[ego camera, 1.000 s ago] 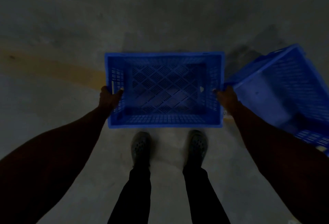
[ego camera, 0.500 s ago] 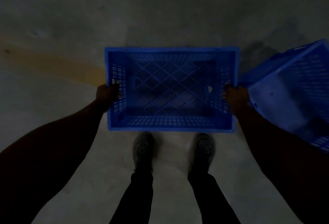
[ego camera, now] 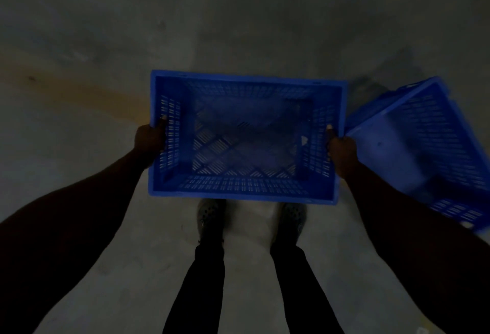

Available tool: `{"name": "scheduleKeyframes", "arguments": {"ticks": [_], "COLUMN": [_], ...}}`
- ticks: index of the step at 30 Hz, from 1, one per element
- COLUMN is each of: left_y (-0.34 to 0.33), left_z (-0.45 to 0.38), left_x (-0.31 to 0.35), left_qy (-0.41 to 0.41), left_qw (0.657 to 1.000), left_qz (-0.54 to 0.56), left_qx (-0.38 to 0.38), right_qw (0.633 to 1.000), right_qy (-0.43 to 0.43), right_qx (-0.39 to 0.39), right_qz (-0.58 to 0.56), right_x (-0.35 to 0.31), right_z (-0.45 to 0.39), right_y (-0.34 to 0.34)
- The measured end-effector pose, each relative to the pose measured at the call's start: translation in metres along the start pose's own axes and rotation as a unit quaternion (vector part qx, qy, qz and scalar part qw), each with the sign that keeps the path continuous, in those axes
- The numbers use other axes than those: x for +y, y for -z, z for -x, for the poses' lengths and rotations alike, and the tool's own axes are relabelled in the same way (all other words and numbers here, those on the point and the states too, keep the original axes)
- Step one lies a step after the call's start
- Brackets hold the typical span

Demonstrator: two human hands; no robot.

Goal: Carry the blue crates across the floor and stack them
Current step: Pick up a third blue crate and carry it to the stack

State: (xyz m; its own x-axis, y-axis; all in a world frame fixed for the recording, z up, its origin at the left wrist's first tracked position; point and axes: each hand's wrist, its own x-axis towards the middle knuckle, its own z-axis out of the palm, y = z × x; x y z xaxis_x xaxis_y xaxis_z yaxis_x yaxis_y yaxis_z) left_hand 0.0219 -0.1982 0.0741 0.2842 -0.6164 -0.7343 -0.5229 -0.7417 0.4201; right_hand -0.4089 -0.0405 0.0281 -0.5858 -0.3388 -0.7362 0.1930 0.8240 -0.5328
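An empty blue slatted crate (ego camera: 246,188) hangs in front of me above the floor, its open top facing up. My left hand (ego camera: 149,138) grips its left end wall and my right hand (ego camera: 340,148) grips its right end wall, fingers hooked over the rim. A second blue crate (ego camera: 429,145) lies tilted on the floor at the right, almost touching my right hand; its lower part runs out of view.
Dim grey concrete floor all around. A faded yellow stripe (ego camera: 87,97) runs diagonally on the left and passes under the held crate. My two feet in perforated clogs (ego camera: 210,215) stand just below the crate.
The held crate has grown larger in view and its bottom is blurred, so it has come up toward me. The tilted crate at the right has shifted slightly in the view.
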Motion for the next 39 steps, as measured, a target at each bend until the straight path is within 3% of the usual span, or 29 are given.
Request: {"name": "scheduleKeyframes", "arguments": {"ticks": [12,20,30,39], "left_y": [0.135,0.189,0.198,0.167], "left_z": [0.238,0.400,0.483,0.566], "left_x": [0.127,0.164,0.209,0.239], "left_qy": [-0.012,-0.070,-0.176,-0.267], "left_qw": [0.998,0.996,0.978,0.916], "left_qz": [0.054,0.058,-0.038,-0.159], "left_qx": [-0.014,-0.011,-0.111,-0.253], "right_qw": [0.999,0.999,0.975,0.901], "right_qy": [0.006,0.019,-0.041,-0.107], "right_qx": [-0.036,-0.009,0.155,0.284], "right_qz": [-0.005,-0.046,-0.153,-0.309], "right_x": [-0.148,-0.186,-0.117,0.005], "right_z": [0.214,0.384,0.559,0.706], "right_y": [0.173,0.299,0.374,0.375]}}
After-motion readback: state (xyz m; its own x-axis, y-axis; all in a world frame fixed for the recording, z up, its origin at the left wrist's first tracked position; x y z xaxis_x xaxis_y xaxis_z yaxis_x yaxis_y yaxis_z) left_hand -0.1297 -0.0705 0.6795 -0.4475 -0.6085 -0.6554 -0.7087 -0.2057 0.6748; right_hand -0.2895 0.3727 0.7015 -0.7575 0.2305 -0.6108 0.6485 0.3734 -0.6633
